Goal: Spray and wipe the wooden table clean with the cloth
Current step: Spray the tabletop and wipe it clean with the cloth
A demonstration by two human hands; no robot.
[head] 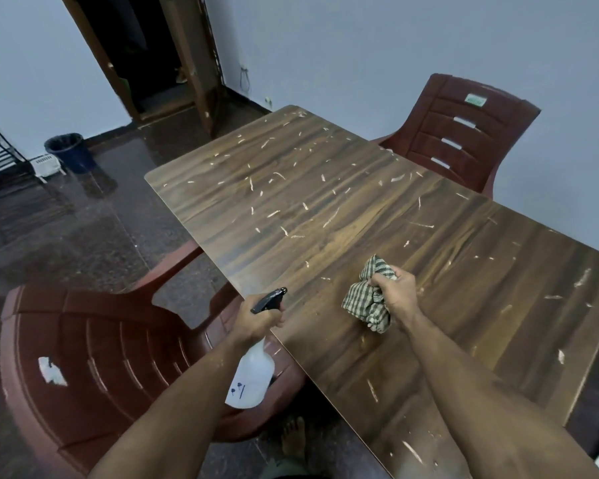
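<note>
Gripped in the left hand (260, 314), fingers curled round its neck, a white spray bottle (251, 375) is held at the near left edge of the wooden table (325, 188), its black nozzle (268, 299) directed over the top. A checked cloth (365, 299) is bunched in the right hand (393, 288) and appears to rest on the near part of the tabletop. Pale scraps are scattered across the surface. Red plastic chairs (94, 344) are noted at left and far right.
</note>
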